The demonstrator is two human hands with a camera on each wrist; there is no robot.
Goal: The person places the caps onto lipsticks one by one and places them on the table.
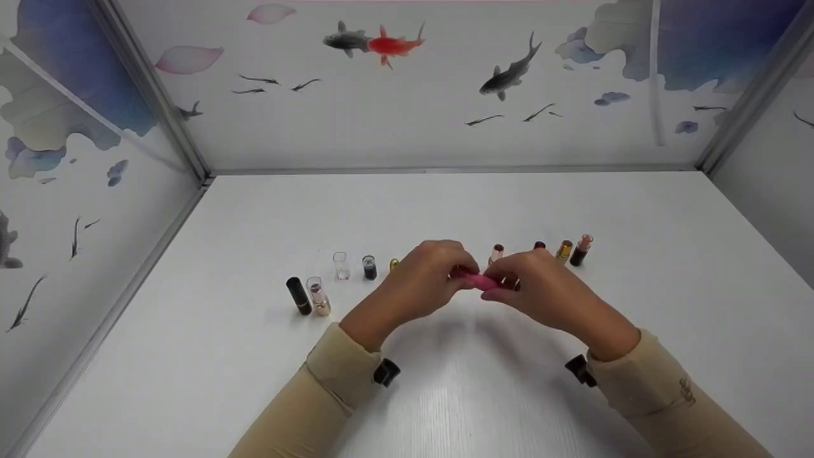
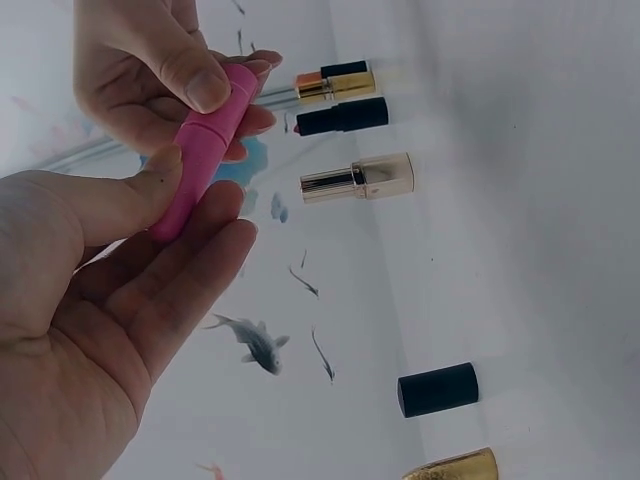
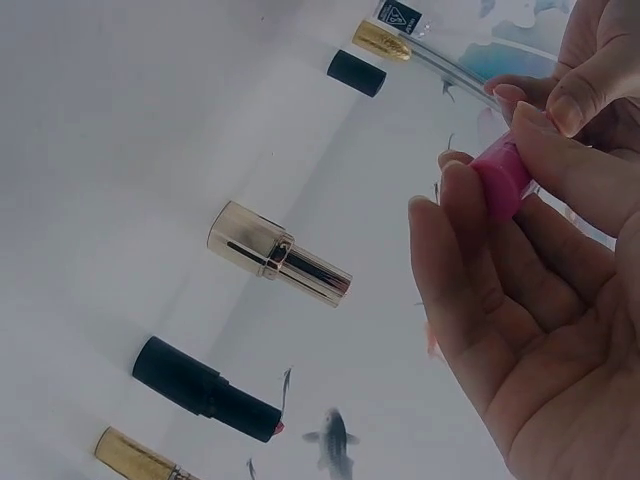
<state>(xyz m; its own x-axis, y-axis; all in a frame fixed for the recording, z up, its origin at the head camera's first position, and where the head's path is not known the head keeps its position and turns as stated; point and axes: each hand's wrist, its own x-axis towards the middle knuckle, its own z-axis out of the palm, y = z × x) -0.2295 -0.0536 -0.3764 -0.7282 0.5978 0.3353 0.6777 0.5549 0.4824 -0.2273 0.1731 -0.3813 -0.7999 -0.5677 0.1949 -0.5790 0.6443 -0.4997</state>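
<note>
A pink lipstick tube [image 1: 481, 282] is held between both hands above the middle of the table, a seam showing around it in the left wrist view. My left hand [image 1: 427, 280] grips one end with thumb and fingers. At the other end, my right hand [image 1: 542, 287] pinches the tube between thumb and fingers. Behind the hands stand an uncapped pale-gold lipstick [image 2: 358, 180], a black lipstick [image 2: 342, 116] and a gold lipstick [image 1: 564, 250]. A black cap [image 2: 438, 390] and a gold cap [image 2: 455, 468] stand nearer the left hand.
Left on the white table [image 1: 210, 356] stand a black tube [image 1: 298, 296], a lipstick under a clear cover [image 1: 319, 297], a clear cap [image 1: 341, 266] and a small dark-based clear piece [image 1: 369, 268]. A black-based lipstick [image 1: 581, 250] stands far right. Printed panels [image 1: 432, 121] enclose the table.
</note>
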